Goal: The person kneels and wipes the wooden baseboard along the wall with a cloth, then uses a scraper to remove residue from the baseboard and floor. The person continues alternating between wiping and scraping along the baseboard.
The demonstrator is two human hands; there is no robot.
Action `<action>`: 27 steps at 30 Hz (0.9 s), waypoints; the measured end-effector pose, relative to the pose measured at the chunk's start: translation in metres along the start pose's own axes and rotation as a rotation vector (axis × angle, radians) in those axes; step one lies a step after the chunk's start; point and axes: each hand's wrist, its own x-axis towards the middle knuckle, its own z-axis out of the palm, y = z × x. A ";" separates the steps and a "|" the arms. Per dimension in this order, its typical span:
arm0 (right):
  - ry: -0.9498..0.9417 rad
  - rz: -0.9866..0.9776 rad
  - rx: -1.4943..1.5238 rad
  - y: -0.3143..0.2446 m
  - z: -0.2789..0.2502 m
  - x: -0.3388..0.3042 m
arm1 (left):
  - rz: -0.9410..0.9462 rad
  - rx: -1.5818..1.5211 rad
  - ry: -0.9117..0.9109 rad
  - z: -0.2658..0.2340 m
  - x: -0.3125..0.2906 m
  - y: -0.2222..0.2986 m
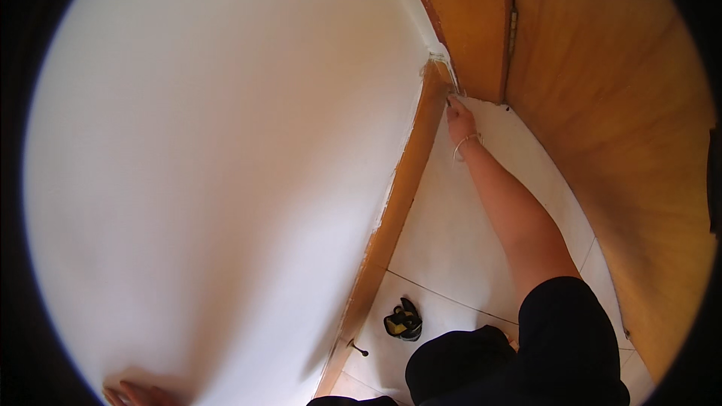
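My right hand (459, 120) reaches far forward, to the corner where the brown baseboard (408, 177) meets the wooden door frame (472, 37). Its fingers are closed around something small and thin, too hidden to make out, beside the baseboard's far end. A light bracelet (467, 143) circles that wrist. White, rough-edged residue runs along the baseboard's top edge, and more of it sits at the corner. Down at the lower left, my left hand (139, 393) rests on the white wall (218, 150) with fingers stretched out; only the fingers show.
A wooden door (602, 98) with a hinge (513, 30) curves along the right side. On the pale tiled floor (451, 210) lies a small black and yellow object (404, 320), perhaps a tape roll or tape measure. A small doorstop (359, 349) sticks out from the baseboard.
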 end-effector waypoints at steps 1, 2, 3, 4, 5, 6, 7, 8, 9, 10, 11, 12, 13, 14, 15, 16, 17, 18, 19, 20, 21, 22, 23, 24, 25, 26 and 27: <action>0.004 0.017 0.002 -0.004 -0.004 0.008 | 0.006 -0.004 0.011 0.001 -0.002 -0.002; 0.032 -0.016 0.015 -0.004 -0.003 0.010 | 0.007 -0.006 0.022 0.002 -0.004 -0.004; 0.013 -0.018 -0.003 -0.004 -0.001 0.008 | 0.007 -0.008 0.033 0.002 -0.005 -0.007; -0.006 -0.021 -0.021 -0.001 0.000 0.001 | 0.008 -0.009 0.043 0.001 -0.004 -0.009; -0.023 -0.020 -0.051 0.003 -0.002 -0.003 | -0.004 0.005 0.017 0.002 -0.004 -0.005; -0.015 -0.079 -0.072 0.007 -0.005 0.000 | -0.016 0.020 -0.009 0.001 -0.002 -0.001; -0.008 -0.139 -0.092 0.011 -0.008 0.003 | -0.027 0.035 -0.036 0.001 -0.001 0.003; -0.001 -0.194 -0.100 0.013 -0.008 0.004 | -0.027 0.030 -0.027 0.000 -0.001 0.001; 0.012 -0.175 -0.088 0.014 -0.008 0.009 | -0.026 0.026 -0.017 0.000 -0.003 -0.001; 0.026 -0.155 -0.077 0.014 -0.008 0.016 | -0.026 0.021 -0.008 0.001 -0.004 -0.002; 0.042 -0.142 -0.066 0.012 -0.008 0.022 | -0.031 0.009 0.003 0.002 -0.003 -0.002; 0.035 -0.106 -0.029 0.012 -0.008 0.022 | -0.037 -0.004 0.015 0.003 -0.003 -0.001; 0.029 -0.070 0.007 0.014 -0.006 0.017 | -0.044 -0.018 0.028 0.005 -0.003 -0.001; 0.021 -0.032 0.040 0.016 -0.005 0.010 | -0.040 -0.020 0.042 0.007 -0.003 -0.002; -0.012 -0.021 0.025 0.008 -0.001 -0.006 | -0.030 -0.011 0.044 0.006 -0.004 -0.004; -0.046 -0.011 0.010 -0.001 0.002 -0.024 | -0.020 -0.002 0.047 0.004 -0.005 -0.005; -0.078 0.002 -0.008 -0.014 0.003 -0.041 | -0.020 0.015 0.032 0.002 -0.004 -0.005; -0.099 0.033 -0.070 -0.021 0.002 -0.047 | -0.025 0.024 0.025 0.003 -0.001 -0.002; -0.052 -0.007 -0.062 -0.019 0.002 -0.042 | -0.029 0.033 0.018 0.003 0.000 0.001; -0.004 -0.042 -0.046 -0.018 0.003 -0.035 | -0.026 0.013 0.028 0.004 0.001 0.000; 0.041 -0.083 -0.026 -0.022 0.006 -0.027 | -0.028 0.001 0.038 0.004 -0.002 -0.003; 0.047 -0.083 -0.036 -0.025 0.006 -0.022 | -0.029 -0.011 0.048 0.003 -0.002 -0.005; 0.056 -0.088 -0.058 -0.028 0.001 -0.014 | -0.035 0.000 0.042 0.004 -0.002 -0.003; 0.066 -0.094 -0.080 -0.031 -0.002 -0.010 | -0.041 0.011 0.035 0.003 0.000 0.000; 0.052 -0.120 -0.077 -0.031 -0.002 -0.016 | -0.048 0.022 0.029 0.004 0.001 0.002; 0.037 -0.144 -0.074 -0.026 -0.001 -0.029 | -0.044 0.021 0.040 0.005 0.004 0.004; 0.015 -0.165 -0.069 -0.026 0.003 -0.042 | -0.037 0.024 0.043 0.004 0.006 0.003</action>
